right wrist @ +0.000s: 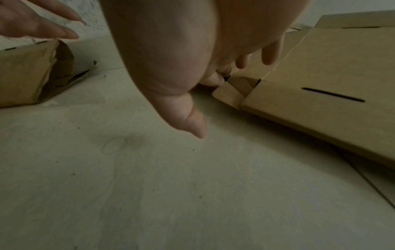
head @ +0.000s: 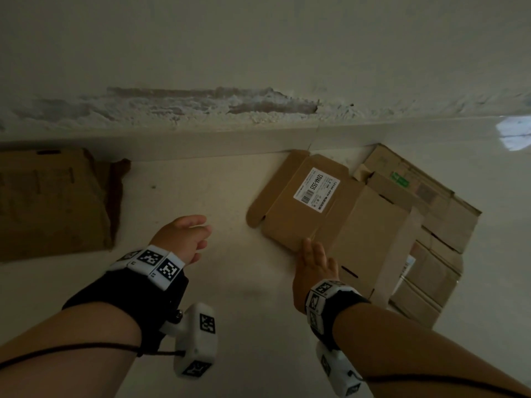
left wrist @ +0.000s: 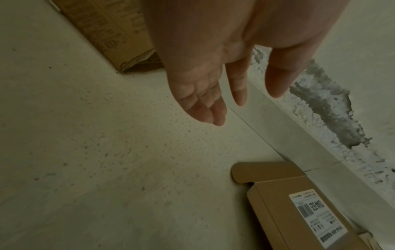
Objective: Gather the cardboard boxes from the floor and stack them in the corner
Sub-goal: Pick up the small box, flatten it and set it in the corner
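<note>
On flattened box point(head: 330, 214), right hand point(head: 313, 262)

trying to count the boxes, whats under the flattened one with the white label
Under the labelled flat box, another flattened brown box sticks out on its right side, lying on the floor. Anything further beneath is covered.
</note>
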A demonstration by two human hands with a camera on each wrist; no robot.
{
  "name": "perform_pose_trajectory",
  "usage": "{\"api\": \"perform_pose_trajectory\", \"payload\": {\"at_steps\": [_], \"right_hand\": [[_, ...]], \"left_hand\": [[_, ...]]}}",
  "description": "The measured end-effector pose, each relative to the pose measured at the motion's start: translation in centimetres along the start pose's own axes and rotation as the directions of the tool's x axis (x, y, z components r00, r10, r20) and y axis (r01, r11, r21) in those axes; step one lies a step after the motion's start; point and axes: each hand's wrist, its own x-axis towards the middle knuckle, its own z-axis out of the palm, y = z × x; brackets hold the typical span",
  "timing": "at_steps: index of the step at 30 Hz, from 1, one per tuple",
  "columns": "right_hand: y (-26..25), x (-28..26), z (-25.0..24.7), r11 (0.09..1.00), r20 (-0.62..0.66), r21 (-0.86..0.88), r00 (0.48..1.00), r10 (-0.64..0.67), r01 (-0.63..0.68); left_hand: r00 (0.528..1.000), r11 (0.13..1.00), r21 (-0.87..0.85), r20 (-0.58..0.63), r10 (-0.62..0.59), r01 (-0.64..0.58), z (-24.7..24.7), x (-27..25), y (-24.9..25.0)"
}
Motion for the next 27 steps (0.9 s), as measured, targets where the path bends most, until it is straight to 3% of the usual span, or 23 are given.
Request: {"api": "perform_pose_trajectory", "payload": {"at_steps": [7,17,21,27], "right_hand": [[0.5,-0.3,-0.1,0.997,-0.142,0.071,0.989,0.041,-0.031],[1.2,-1.0,-4.8,0.996,-0.357,0.045,0.933,-0.050,0.071],[1.0,-3.8,-8.3,0.991,-0.492,0.091,0.870,-0.043,0.101],[0.6,-10.8,-13.9,0.959,-0.568,0.224,0.823,-0.015,0.172]], "left_hand": [[1.000,0.999,0.043,-0.003,0.021,-0.021,0.0,-0.8,0.7],[1.000,0.999,0.028,-0.011,0.029,-0.029,-0.9,-1.7,1.6],[0.999,0.999,0.010,-0.025,0.048,-0.047,-1.6,-3.0,3.8],[0.986,0.984,0.053,0.014,0.167,-0.168,-3.4,-7.6,9.7]]}}
